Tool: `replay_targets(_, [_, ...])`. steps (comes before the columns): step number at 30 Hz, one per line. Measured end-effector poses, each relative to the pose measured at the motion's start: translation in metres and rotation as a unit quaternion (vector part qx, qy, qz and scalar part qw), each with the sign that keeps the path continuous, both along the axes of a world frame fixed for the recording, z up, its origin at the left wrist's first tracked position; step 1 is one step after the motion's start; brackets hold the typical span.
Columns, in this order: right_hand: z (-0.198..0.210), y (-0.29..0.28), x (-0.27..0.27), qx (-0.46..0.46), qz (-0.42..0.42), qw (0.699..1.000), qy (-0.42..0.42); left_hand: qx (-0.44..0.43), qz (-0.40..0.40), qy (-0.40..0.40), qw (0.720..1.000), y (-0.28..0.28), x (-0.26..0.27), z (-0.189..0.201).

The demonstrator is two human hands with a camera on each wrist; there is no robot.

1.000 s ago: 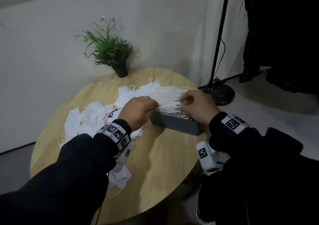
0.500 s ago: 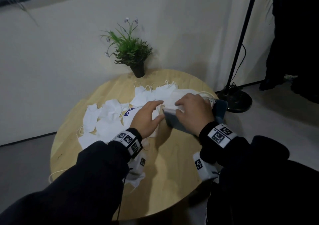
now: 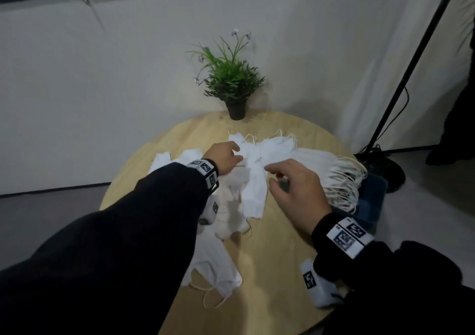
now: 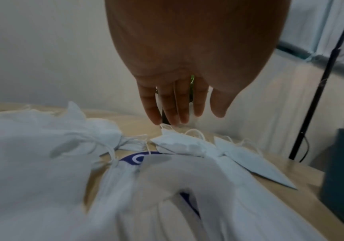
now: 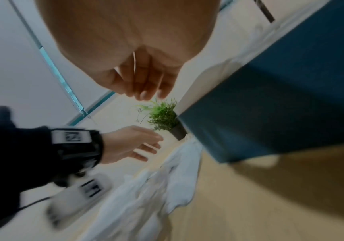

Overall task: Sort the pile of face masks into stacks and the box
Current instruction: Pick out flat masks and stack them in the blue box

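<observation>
Loose white face masks [image 3: 253, 188] lie scattered over the round wooden table [image 3: 277, 234]. My left hand [image 3: 237, 155] reaches over the far masks with straight fingers; in the left wrist view its fingertips [image 4: 173, 119] hover just above a folded mask [image 4: 179, 143]. My right hand [image 3: 272, 175] hangs over the middle masks with loosely curled fingers [image 5: 144, 94] and holds nothing. A thick stack of masks [image 3: 331, 170] with dangling ear loops sits in the dark blue box [image 3: 370, 201] at the table's right edge.
A potted plant [image 3: 232, 83] stands at the table's back edge by the wall. A black lamp pole [image 3: 401, 77] with its base on the floor rises to the right. More masks [image 3: 216, 265] lie near the front left, partly under my left sleeve.
The box with its stack has shifted to the table's right edge. My right hand has let go of it and come toward the middle. My left hand has reached farther back over the loose masks.
</observation>
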State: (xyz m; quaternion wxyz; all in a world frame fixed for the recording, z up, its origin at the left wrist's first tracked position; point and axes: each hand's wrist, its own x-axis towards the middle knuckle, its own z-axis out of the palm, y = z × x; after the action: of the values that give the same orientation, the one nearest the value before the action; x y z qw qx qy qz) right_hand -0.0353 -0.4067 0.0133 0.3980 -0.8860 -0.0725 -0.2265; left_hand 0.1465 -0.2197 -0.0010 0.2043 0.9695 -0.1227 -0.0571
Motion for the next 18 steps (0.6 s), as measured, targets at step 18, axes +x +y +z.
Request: replay_targets(18, [-0.015, 0.06, 0.042, 0.192, 0.009, 0.957, 0.218, -0.109, 0.092, -0.043, 0.989, 0.044, 0.029, 0.051])
